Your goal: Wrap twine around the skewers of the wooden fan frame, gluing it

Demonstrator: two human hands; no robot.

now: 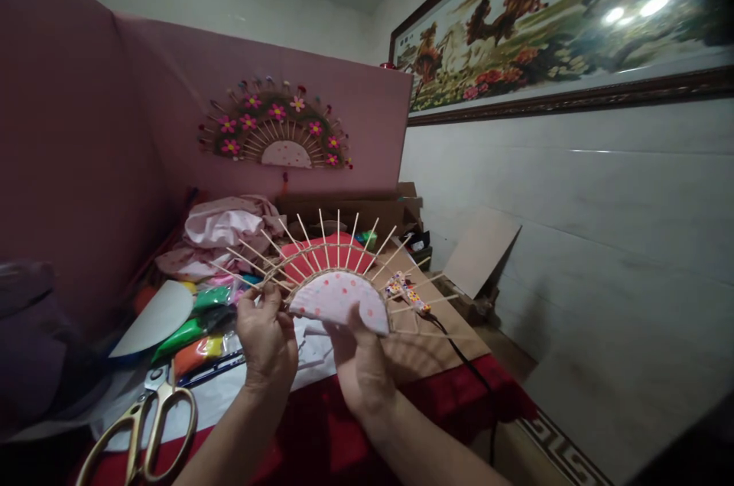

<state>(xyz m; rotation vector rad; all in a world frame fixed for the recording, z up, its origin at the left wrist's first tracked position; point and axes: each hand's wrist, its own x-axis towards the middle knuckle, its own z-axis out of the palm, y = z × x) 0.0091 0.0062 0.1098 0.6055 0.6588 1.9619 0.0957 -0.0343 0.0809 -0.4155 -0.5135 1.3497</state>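
Note:
Both hands hold up a half-round craft fan (338,298) above the table. Its base is covered in pale pink cloth with red dots, and thin wooden sticks spread from the curved edge. Brown twine runs in an arc across the sticks. My left hand (267,337) pinches the twine and lower sticks at the fan's left end. My right hand (364,360) grips the cloth base from below, its thumb on the front and the other fingers mostly hidden behind. A patterned hot glue gun (407,293) with a black cord lies just beyond the fan's right side.
Gold-handled scissors (152,413) lie at the front left, near several bags of coloured clay (198,348) and a white half-disc (154,318). Crumpled pink cloth (223,230) is piled behind. A finished flowered fan (280,127) hangs on the pink panel. Cardboard (482,253) leans at right.

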